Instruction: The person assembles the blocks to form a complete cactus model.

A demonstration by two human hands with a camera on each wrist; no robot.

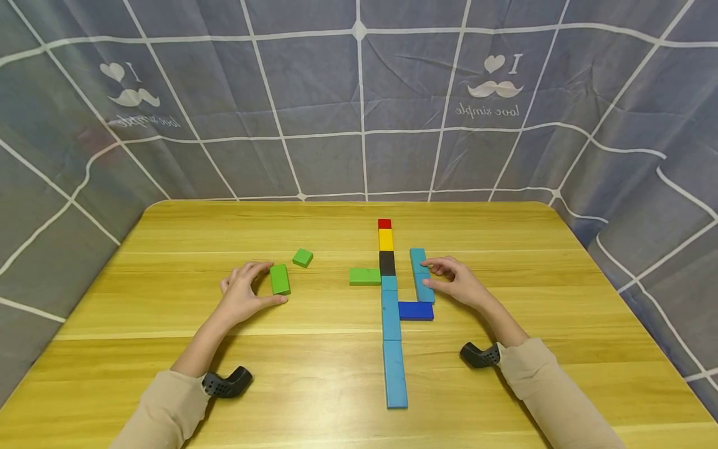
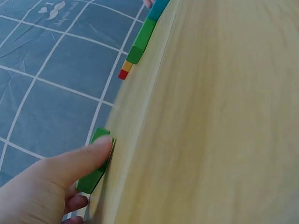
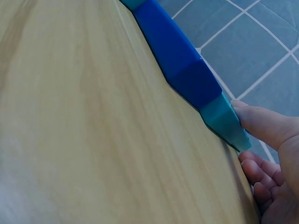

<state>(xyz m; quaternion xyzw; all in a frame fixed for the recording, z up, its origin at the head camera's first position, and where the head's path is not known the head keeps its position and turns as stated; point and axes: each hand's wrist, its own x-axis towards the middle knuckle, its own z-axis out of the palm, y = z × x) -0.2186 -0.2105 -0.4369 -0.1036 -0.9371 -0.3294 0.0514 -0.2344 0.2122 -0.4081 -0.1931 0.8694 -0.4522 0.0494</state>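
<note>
My left hand [image 1: 244,293] pinches a green block [image 1: 280,279] between thumb and forefinger, spanning its length. In the left wrist view the thumb overlaps the green block [image 2: 96,172]. A smaller green block [image 1: 303,257] lies just beyond. On the right, my right hand [image 1: 457,284] is at the outer side of two light blue blocks [image 1: 419,260] set end to end, thumb and forefinger tips at their edge. Against their near end lies a dark blue block [image 1: 416,310]. The right wrist view shows the thumb at a light blue block [image 3: 226,121], other fingers loosely bent.
A long row runs toward me: red block [image 1: 384,223], yellow block [image 1: 386,239], black block [image 1: 387,263], then several light blue blocks [image 1: 391,315]. A green block [image 1: 364,277] juts left from it. A grey checked curtain [image 1: 314,93] stands behind the wooden table [image 1: 314,374].
</note>
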